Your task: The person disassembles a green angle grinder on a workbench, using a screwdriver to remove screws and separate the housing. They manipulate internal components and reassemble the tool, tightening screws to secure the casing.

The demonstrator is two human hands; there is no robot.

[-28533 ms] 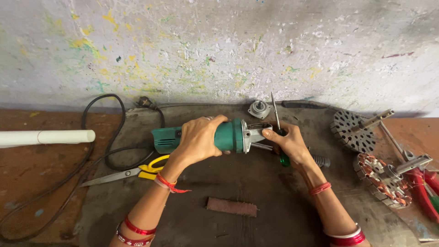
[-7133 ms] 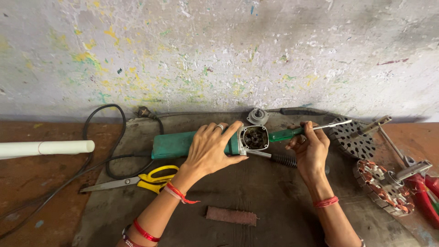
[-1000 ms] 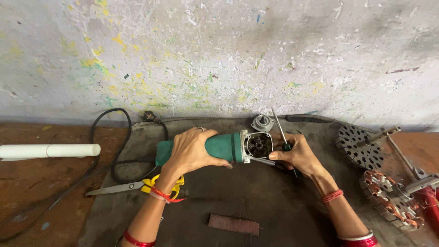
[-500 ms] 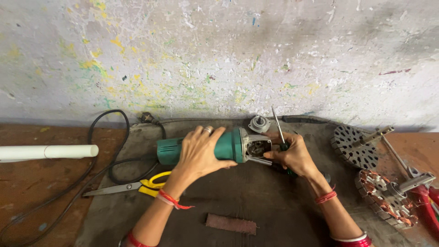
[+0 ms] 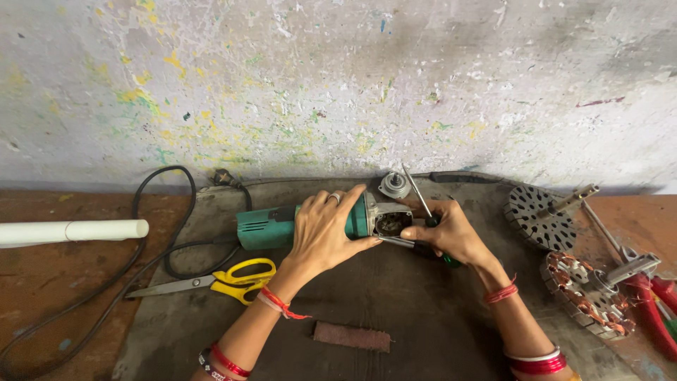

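The left hand clamps the green grinder, its long axis running left to right between both hands. The right hand grips a screwdriver (shaft pointing away) just beside the open head.

Yellow-handled scissors, a white pipe and two motor rotors lie about.

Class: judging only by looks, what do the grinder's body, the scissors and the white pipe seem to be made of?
Grinder: green body looks like matte moulded plastic; its open grey head looks like cast metal.
Scissors: dull steel blades, glossy yellow handles, probably plastic.
Pipe: smooth, even white, likely plastic.
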